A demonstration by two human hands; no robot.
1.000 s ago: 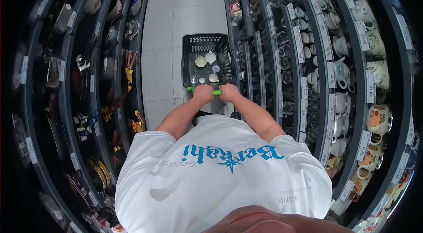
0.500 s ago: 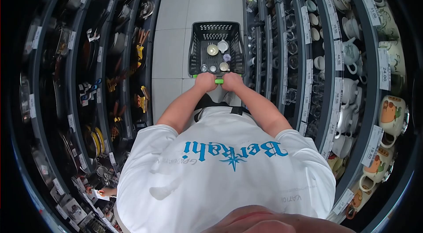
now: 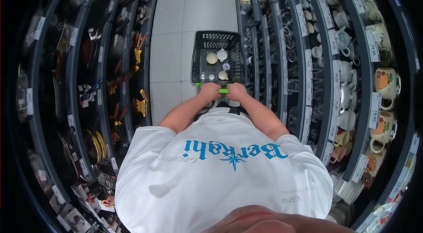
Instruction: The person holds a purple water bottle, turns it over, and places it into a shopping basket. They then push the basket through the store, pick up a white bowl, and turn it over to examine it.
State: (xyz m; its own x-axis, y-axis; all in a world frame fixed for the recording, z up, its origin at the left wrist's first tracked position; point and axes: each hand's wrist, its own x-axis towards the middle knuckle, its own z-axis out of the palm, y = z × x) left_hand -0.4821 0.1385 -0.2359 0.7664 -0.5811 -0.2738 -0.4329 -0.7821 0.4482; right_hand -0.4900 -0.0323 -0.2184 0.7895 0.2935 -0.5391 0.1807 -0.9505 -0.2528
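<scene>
My left hand (image 3: 210,91) is wrapped round the left end of the green handle (image 3: 224,90) of a black shopping basket. Round the handle's right end, my right hand (image 3: 238,92) is closed too. The basket (image 3: 196,61) has perforated walls and stands in front of my body. Inside lie a cream bowl (image 3: 212,58), a white dish (image 3: 222,54), a small purple item (image 3: 226,66), a cream cup (image 3: 223,75), and two small round pieces (image 3: 203,76) that look like glass or white ware. Both arms reach forward, and my fingers' undersides are hidden.
Left shelves carry pans, yellow-handled utensils (image 3: 137,57) and yellow-rimmed plates (image 3: 98,146). Along the right shelves (image 3: 333,101) stand glasses, white teapots and patterned mugs (image 3: 384,84) with price labels. A tiled aisle floor (image 3: 207,10) runs ahead between them.
The basket and both hands sit lower in view, nearer my body. Mugs and teapots on the right shelves have shifted upward in the picture. Both hands keep their hold on the handle.
</scene>
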